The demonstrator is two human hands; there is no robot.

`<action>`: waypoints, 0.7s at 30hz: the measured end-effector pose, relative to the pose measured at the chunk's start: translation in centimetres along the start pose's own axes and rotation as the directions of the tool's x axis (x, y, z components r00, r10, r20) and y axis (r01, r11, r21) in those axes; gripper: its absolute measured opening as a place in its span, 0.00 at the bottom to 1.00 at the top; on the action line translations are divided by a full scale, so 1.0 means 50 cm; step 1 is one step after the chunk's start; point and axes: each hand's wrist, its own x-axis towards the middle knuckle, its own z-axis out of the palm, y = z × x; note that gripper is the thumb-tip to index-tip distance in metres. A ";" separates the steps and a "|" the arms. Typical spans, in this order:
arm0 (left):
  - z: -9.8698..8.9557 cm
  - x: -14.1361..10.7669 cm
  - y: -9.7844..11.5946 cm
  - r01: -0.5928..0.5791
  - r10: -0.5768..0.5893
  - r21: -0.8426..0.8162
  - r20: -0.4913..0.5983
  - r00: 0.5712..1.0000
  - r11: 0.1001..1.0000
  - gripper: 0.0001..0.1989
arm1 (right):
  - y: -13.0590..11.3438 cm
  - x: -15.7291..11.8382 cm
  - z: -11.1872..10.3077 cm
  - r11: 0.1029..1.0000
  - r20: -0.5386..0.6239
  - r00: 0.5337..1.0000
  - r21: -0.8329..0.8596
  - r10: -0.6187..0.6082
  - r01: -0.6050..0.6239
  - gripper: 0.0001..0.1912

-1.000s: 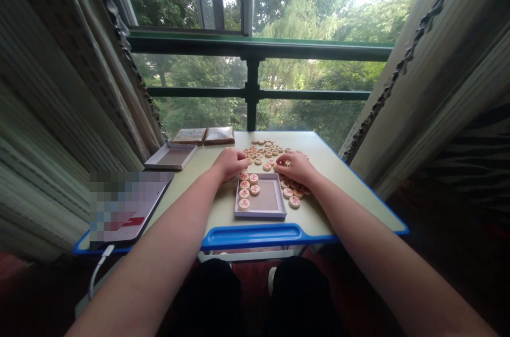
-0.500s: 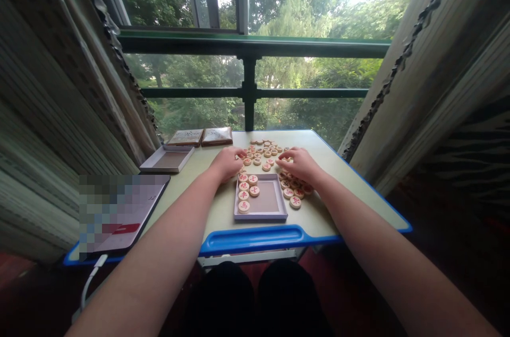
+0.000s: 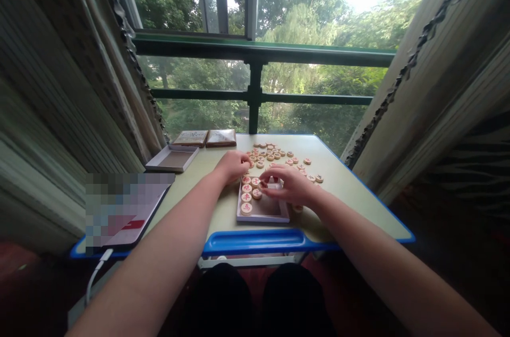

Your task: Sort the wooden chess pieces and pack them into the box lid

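Round wooden pieces with red characters stand in two columns along the left side of a shallow white box point(image 3: 283, 218). My right hand point(image 3: 285, 184) is over the box, its thumb and fingers curled round a small piece point(image 3: 263, 185) beside the right column. Beyond the box's back left corner, my left hand point(image 3: 236, 165) has its fingers bent together near loose pieces; what they hold, if anything, is hidden. More loose pieces point(image 3: 271, 157) are scattered behind the box and to its right, some covered by my right hand.
A second shallow box point(image 3: 172, 158) lies at the back left, with two flat packs point(image 3: 221, 137) behind it. A tablet point(image 3: 147, 209) with a white cable point(image 3: 95, 271) is at the left. A blue ledge point(image 3: 255, 241) forms the table's front edge.
My right hand has moved left from the loose pieces to over the box, now with a piece in its fingers. My left hand stays behind the box's left corner. The view has shifted slightly.
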 end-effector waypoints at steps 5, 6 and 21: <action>-0.006 -0.001 0.005 0.028 -0.028 0.018 -0.008 1.000 0.999 0.13 | -0.009 0.002 0.015 0.998 0.065 0.997 -0.048 -0.032 0.035 0.07; -0.006 -0.001 0.006 0.026 -0.026 0.019 -0.004 1.000 0.999 0.13 | -0.008 0.002 0.016 0.998 0.072 0.997 -0.054 -0.031 0.035 0.08; -0.006 -0.003 0.007 0.019 -0.019 0.017 0.012 1.000 1.000 0.12 | -0.001 0.006 0.023 0.996 0.067 0.995 -0.046 -0.078 0.081 0.07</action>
